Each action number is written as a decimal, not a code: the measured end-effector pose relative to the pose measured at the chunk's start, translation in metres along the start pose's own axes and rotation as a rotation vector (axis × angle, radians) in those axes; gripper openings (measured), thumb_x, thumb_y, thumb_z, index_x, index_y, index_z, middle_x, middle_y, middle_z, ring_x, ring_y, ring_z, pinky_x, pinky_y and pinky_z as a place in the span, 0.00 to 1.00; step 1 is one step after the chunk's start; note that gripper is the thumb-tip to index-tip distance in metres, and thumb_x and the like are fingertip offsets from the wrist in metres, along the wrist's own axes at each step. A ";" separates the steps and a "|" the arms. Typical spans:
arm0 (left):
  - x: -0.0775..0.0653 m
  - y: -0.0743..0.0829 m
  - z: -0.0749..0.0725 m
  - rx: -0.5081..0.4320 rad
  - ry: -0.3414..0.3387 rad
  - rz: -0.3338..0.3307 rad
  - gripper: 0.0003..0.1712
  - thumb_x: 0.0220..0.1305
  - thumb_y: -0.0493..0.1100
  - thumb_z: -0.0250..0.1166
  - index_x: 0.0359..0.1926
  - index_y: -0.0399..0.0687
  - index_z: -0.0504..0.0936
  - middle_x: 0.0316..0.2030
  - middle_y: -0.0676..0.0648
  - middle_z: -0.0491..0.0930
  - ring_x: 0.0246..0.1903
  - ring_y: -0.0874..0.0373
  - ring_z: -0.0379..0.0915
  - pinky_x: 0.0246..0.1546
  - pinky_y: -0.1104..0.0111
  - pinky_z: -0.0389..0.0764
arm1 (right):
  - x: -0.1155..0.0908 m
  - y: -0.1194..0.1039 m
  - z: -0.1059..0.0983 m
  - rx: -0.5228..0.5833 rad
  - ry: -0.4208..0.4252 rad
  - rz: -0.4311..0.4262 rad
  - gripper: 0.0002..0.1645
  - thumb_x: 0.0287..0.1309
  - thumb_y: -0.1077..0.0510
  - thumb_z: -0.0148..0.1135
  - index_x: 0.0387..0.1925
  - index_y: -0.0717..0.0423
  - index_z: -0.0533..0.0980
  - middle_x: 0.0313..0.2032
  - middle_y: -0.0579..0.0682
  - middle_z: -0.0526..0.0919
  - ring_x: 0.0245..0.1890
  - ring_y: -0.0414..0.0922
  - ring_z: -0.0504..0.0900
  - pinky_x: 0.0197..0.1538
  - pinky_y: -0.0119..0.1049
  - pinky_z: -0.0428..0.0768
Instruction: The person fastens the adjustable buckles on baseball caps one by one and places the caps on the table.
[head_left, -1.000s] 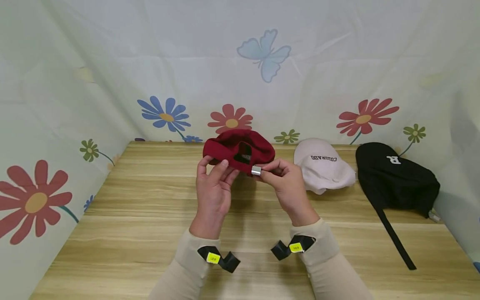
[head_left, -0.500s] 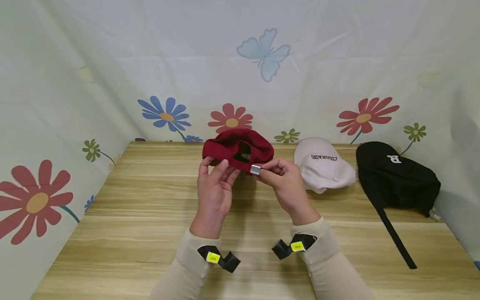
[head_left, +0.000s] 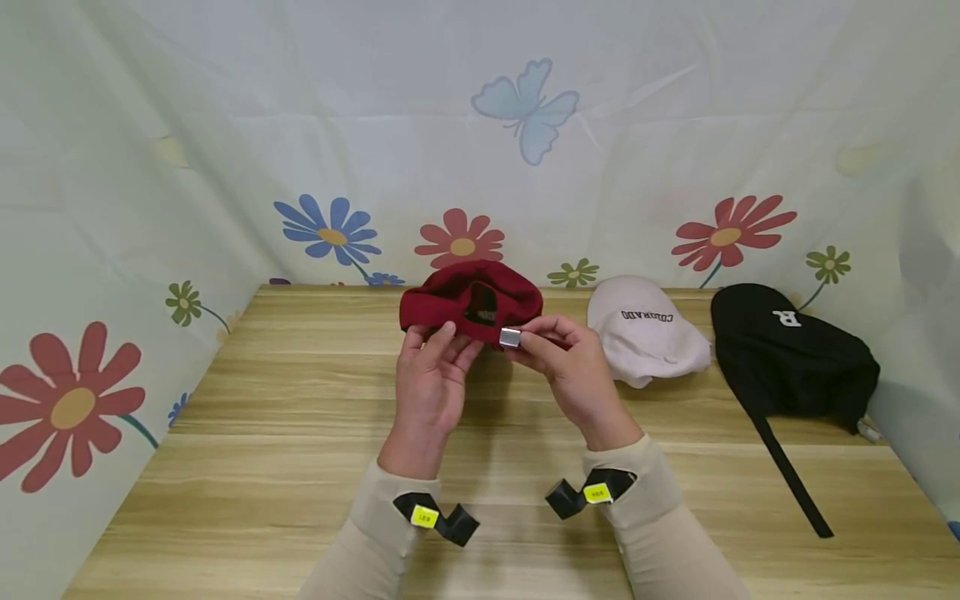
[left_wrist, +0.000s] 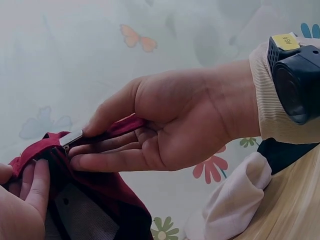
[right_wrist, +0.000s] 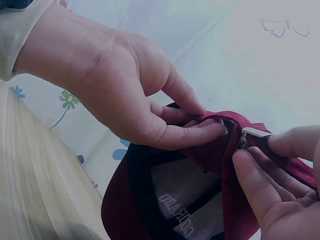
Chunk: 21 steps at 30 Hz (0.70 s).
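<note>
**Red cap (head_left: 452, 297) held up, left of the white cap (head_left: 647, 337)**

The bench (head_left: 247, 467) spreads under the white cap and out to both sides of it. On the bench, just right of the white cap, lies the black cap (head_left: 802, 371), its long strap (head_left: 792, 477) trailing loose. Left of the white cap, the red cap is raised, back opening showing. The left hand (head_left: 429, 387) has its fingers clamped on the rim. The right hand (head_left: 581, 371), nearer the white cap, has fingers clamped on the red strap (left_wrist: 117, 129), beside the metal buckle (head_left: 510, 337).
</note>
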<state>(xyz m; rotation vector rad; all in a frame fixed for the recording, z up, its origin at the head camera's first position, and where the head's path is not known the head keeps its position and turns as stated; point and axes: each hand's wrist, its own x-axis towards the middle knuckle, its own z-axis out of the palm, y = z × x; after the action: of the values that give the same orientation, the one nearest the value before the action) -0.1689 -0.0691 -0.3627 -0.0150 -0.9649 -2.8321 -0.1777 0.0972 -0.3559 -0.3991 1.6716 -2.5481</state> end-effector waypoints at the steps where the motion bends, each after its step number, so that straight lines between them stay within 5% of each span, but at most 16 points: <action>1: 0.000 0.000 0.000 0.001 -0.002 0.000 0.16 0.70 0.31 0.53 0.56 0.47 0.72 0.46 0.45 0.83 0.36 0.56 0.84 0.44 0.63 0.85 | 0.000 0.000 0.000 0.000 0.000 0.000 0.09 0.61 0.73 0.56 0.35 0.57 0.78 0.35 0.49 0.85 0.37 0.43 0.87 0.45 0.36 0.85; 11: 0.000 0.001 0.002 -0.017 0.030 -0.007 0.11 0.70 0.30 0.52 0.46 0.49 0.74 0.40 0.46 0.82 0.31 0.57 0.81 0.38 0.66 0.85 | 0.001 0.007 -0.004 -0.117 -0.015 -0.026 0.06 0.58 0.70 0.62 0.39 0.65 0.79 0.33 0.50 0.83 0.28 0.43 0.85 0.40 0.37 0.86; 21: -0.003 -0.004 0.003 -0.004 0.041 -0.023 0.12 0.70 0.30 0.52 0.43 0.52 0.75 0.41 0.49 0.79 0.30 0.59 0.79 0.37 0.69 0.84 | 0.000 0.006 -0.004 -0.180 -0.081 0.032 0.04 0.58 0.70 0.62 0.32 0.60 0.79 0.28 0.49 0.82 0.26 0.43 0.83 0.39 0.40 0.86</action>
<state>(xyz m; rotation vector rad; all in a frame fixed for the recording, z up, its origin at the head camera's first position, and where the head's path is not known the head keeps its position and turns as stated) -0.1664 -0.0639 -0.3627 0.0542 -0.9564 -2.8438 -0.1792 0.0982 -0.3629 -0.4755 1.8667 -2.3339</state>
